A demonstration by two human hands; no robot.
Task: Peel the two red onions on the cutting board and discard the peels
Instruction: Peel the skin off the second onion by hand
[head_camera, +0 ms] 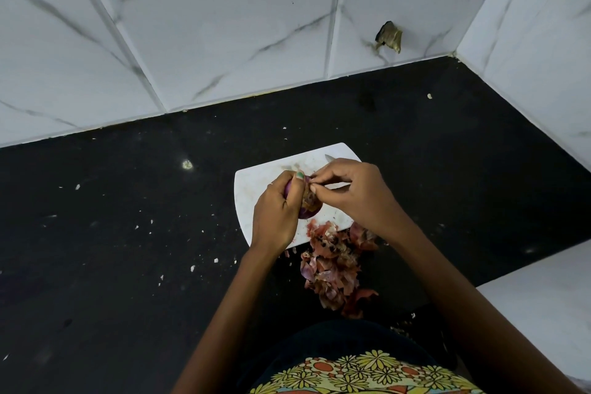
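Onion: one red onion [308, 211] is being held just above the cutting board [252, 189]; a second is not showing.
Left hand [276, 211]: is curling round the onion's left side, gripping it.
Right hand [348, 189]: is pinching a dry skin flap [311, 197] at the onion's top, fingertips closed on it.
Key relation: the flap is lying just left of the right fingertips, so the pull likely runs rightward.
Knife [329, 157]: one tip is peeking out beyond the right hand.
Peels [332, 269]: one heap is lying at the board's near edge, spilling onto the black counter [128, 233].

A black countertop [128, 233] is strewn with pale crumbs. Behind it, white marbled wall tiles [224, 25] are seen, one holed [388, 37]
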